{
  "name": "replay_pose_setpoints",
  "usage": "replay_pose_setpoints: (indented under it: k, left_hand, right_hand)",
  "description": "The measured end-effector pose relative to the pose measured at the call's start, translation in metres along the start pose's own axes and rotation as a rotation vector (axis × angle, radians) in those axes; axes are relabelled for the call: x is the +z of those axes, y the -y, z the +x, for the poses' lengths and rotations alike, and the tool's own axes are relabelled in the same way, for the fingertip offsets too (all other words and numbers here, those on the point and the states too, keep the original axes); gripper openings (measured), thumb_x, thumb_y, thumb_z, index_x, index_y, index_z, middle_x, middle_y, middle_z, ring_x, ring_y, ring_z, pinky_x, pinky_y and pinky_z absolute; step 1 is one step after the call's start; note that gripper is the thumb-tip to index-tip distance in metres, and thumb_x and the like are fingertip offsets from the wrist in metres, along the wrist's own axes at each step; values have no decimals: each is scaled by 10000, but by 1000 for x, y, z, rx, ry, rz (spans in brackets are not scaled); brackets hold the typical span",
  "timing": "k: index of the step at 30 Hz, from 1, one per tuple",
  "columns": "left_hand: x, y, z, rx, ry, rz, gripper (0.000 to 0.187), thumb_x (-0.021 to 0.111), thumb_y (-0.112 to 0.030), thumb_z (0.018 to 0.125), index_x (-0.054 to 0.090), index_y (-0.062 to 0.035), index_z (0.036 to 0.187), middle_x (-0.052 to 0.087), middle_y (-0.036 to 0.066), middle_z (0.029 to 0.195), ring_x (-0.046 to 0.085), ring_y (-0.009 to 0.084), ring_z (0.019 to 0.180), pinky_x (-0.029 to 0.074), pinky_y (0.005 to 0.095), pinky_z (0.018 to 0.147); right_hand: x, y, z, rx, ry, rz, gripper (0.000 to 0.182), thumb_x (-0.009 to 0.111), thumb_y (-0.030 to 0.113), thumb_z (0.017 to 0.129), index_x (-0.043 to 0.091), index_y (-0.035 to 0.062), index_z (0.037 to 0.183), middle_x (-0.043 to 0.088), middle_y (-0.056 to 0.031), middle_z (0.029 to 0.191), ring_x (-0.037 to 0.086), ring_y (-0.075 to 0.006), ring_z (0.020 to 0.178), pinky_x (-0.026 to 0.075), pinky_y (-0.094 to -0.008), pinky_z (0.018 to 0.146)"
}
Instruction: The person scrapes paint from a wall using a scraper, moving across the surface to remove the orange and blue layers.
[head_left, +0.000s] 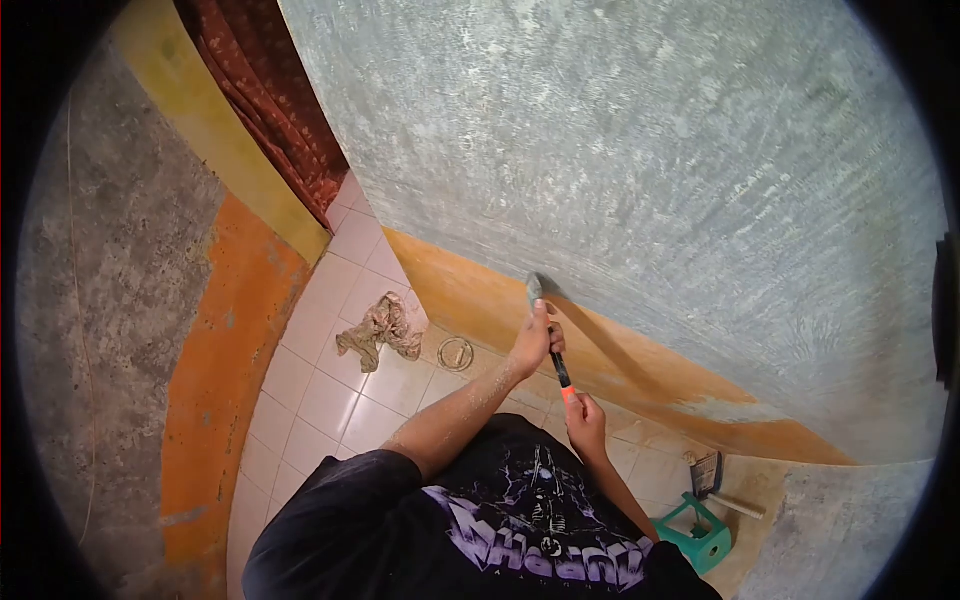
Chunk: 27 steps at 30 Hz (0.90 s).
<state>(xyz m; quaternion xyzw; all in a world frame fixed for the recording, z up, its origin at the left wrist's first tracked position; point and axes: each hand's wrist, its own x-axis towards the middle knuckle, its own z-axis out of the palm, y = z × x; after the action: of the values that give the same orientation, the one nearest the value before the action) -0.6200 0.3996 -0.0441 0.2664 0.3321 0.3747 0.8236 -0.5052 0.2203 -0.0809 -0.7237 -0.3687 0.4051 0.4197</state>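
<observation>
Both my hands grip one long tool with a black handle (pixel 560 371), an orange band low on it and a rounded grey head (pixel 535 288). My left hand (pixel 537 341) is closed round the upper part, just below the head. Lower down, my right hand (pixel 585 418) is wrapped round the handle's end by the orange band. The head overlaps the wall (pixel 600 150) where its streaky grey coat meets the orange strip (pixel 460 283), and a shadow falls beside it. The head's exact kind I cannot tell. Pale specks dot my left forearm.
A crumpled cloth (pixel 382 332) and a round ring-shaped item (pixel 456 353) lie on the tiled floor (pixel 380 395). At lower right stands a green plastic stool (pixel 700 535), with a dark tray-like item (pixel 706 473) beside it. A red curtain (pixel 270 90) hangs at upper left.
</observation>
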Motion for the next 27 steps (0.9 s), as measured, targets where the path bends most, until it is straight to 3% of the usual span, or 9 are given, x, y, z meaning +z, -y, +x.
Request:
replay_pose_setpoints:
  k: [6,9,12,13,16,19,25,27]
  left_hand:
    - [-21,-14,4,25,23,42,499,297,-594,1010,348,-102,1073,363,15,634,425,139,551,459,336,597]
    - [-19,-18,-1,26,41,80,500,300,-587,1013,353,-93,1066,353,11,613,414,143,533,439,319,567]
    - [-45,-31,6,64,-12,105,499,305,-579,1016,358,-85,1061,357,16,611,412,147,532,426,314,559]
    - [-55,-38,8,81,-38,108,499,307,-576,1017,361,-82,1060,360,18,611,412,149,533,422,313,558]
    - [-66,-47,9,46,-25,129,502,310,-572,1018,364,-74,1057,366,23,612,412,148,535,418,313,553]
    - [-61,-39,4,-43,79,102,453,364,-530,1022,361,-79,1060,393,33,643,459,169,581,443,327,604]
    - [-70,-41,5,-176,179,91,394,389,-484,1031,352,-94,1077,422,40,680,498,184,629,473,358,650]
    - [-72,-44,4,-186,170,145,389,390,-479,1031,351,-96,1078,418,36,680,500,181,634,483,365,660]
  right_hand:
    - [25,9,2,-41,-3,83,306,584,285,977,630,-7,899,476,35,610,422,-57,532,339,-257,483]
    - [25,9,-6,72,17,108,312,551,289,998,597,2,887,459,40,628,429,-53,542,338,-240,486]
    - [57,9,7,-122,-34,-30,307,548,285,999,590,11,866,457,41,627,422,-53,531,333,-241,476]
    - [67,31,7,-63,11,67,298,549,279,1000,587,20,859,453,40,625,417,-56,522,331,-245,465]
    - [84,27,6,28,25,186,299,543,282,1002,581,27,852,443,40,622,412,-58,509,329,-250,451]
    - [77,8,1,-41,-51,64,302,533,281,1007,566,33,838,441,38,619,407,-54,500,324,-246,442]
    - [89,8,-11,22,-56,143,322,514,296,1014,528,51,806,433,37,606,397,-57,456,316,-245,413]
    - [95,15,-16,117,-15,275,315,520,306,1011,552,45,838,444,34,593,413,-59,461,325,-241,418]
